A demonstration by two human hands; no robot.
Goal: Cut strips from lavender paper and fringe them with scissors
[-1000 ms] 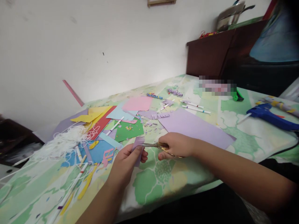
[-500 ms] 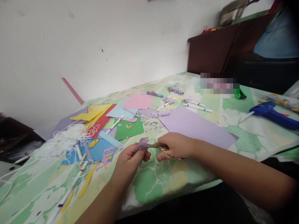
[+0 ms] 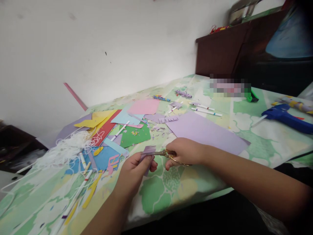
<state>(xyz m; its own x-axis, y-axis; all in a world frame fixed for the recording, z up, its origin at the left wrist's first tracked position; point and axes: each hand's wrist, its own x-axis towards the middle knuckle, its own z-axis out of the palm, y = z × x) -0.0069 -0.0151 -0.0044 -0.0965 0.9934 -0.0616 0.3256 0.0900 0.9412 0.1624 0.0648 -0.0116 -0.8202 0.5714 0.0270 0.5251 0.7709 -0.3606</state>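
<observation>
My left hand [image 3: 135,166] pinches a small strip of purple paper [image 3: 149,149] between thumb and fingers. Slits run into the strip's upper right edge, making a fringe. My right hand [image 3: 182,151] is closed round the gold handles of a pair of scissors [image 3: 163,153], whose blades point left and lie across the strip. Behind my right hand a large lilac sheet [image 3: 207,130] lies flat. A fringed purple strip [image 3: 168,120] rests at that sheet's left corner. Part of the held strip is hidden by my left thumb.
Coloured paper sheets, a green one [image 3: 135,135] among them, lie left of centre with a tangle of white string [image 3: 70,147]. Several white markers [image 3: 206,112] are scattered about. A blue glue gun [image 3: 286,117] lies at the right, near a green-handled cutter [image 3: 251,96].
The strip has turned slightly in my left hand, and more of its lower end shows below the thumb. The scissors stay in my right hand with the blades across the paper.
</observation>
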